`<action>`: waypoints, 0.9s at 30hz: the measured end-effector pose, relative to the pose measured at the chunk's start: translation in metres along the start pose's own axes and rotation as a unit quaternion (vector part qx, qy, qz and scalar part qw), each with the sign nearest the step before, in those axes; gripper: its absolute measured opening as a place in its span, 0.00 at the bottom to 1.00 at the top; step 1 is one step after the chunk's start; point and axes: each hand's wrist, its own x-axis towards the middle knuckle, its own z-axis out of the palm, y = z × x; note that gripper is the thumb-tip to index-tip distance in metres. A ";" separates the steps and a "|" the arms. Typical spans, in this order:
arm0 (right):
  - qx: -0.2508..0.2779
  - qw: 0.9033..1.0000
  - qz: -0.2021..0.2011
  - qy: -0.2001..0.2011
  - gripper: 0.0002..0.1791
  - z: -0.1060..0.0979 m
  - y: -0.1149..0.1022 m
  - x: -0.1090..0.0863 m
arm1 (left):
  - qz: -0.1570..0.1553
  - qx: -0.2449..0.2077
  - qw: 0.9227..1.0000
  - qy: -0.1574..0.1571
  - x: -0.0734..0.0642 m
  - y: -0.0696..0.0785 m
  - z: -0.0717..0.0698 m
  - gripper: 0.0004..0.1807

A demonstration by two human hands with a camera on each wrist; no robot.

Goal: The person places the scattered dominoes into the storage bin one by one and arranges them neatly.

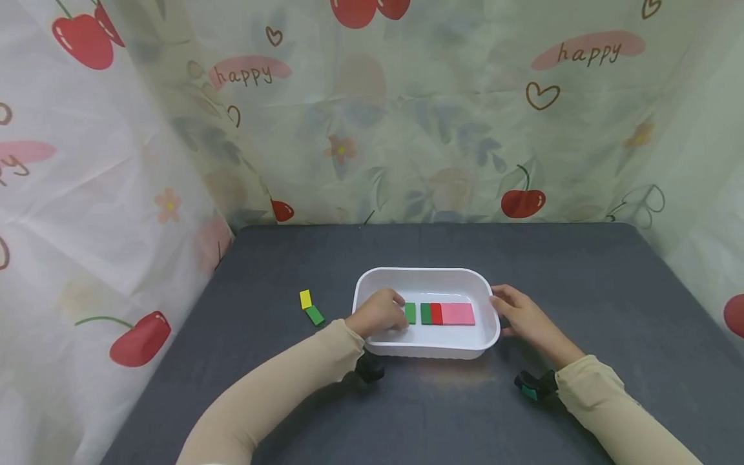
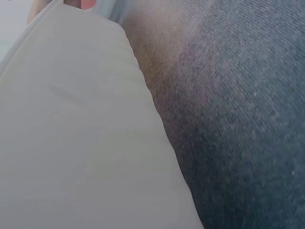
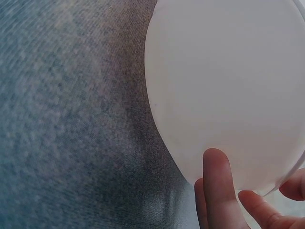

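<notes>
A white tray [image 1: 430,352] stands on the dark table. Inside it a green tile [image 1: 427,314], a red tile [image 1: 436,314] and pink tiles [image 1: 458,314] lie side by side in a row. My left hand [image 1: 380,313] reaches over the tray's left side and pinches another green tile [image 1: 410,313], a small gap left of the row; its left part is hidden by the fingers. My right hand [image 1: 520,316] holds the tray's right end, thumb at the rim. In the right wrist view, fingers [image 3: 219,186] lie against the tray's outer wall [image 3: 224,95].
Left of the tray, a yellow tile [image 1: 305,299] and a green tile [image 1: 315,315] lie on the dark table [image 1: 442,413], corner to corner. A printed curtain [image 1: 407,129] hangs behind the table and along both sides.
</notes>
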 end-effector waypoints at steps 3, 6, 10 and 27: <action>-0.001 1.000 0.001 0.000 0.29 0.000 0.000 0.000 | 0.000 -0.001 1.000 -0.001 0.000 0.001 0.001 0.25; -0.001 1.000 0.002 0.000 0.30 0.000 0.000 0.001 | -0.003 -0.006 1.000 -0.003 0.000 0.002 0.003 0.24; 0.001 1.000 0.003 -0.001 0.30 0.000 -0.001 0.000 | -0.007 -0.019 1.000 -0.004 0.002 0.003 0.005 0.25; 0.009 1.000 0.001 -0.003 0.29 0.000 -0.003 -0.001 | -0.018 -0.035 0.999 -0.003 0.002 0.004 0.008 0.24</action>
